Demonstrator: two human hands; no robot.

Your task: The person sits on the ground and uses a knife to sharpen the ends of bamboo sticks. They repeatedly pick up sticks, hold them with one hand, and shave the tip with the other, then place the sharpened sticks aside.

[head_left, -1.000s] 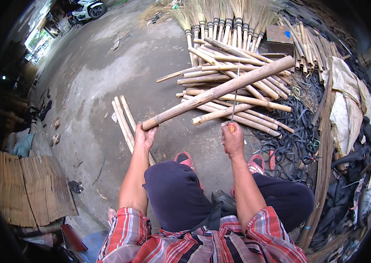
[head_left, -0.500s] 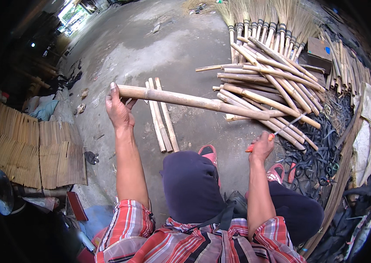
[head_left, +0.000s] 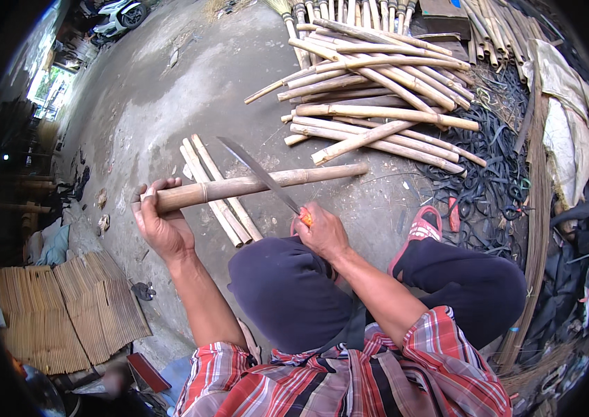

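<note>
A long bamboo pole [head_left: 325, 172] lies crosswise in front of me, its right end the farther one. My left hand [head_left: 168, 226] is closed round the pole's thick left end, palm beneath it. My right hand [head_left: 323, 231] grips the orange handle of a long-bladed knife [head_left: 244, 158]. The blade slants up to the left and crosses the pole near its middle; whether it touches the bamboo I cannot tell. Just beyond the left half of the pole, a few thin bamboo poles [head_left: 204, 161] rest on the floor, partly hidden behind it.
A heap of bamboo poles [head_left: 391, 115] fills the far right, with brooms [head_left: 280, 8] behind it. Black strips [head_left: 492, 177] tangle on the right floor beside a red object [head_left: 454, 214]. At left lie ridged slatted panels [head_left: 65, 306]. My knees are close under the pole.
My right hand has brought the knife leftward from beside the heap to over the pole. The pole's right end has come away from the heap's near side. The view has shifted.
</note>
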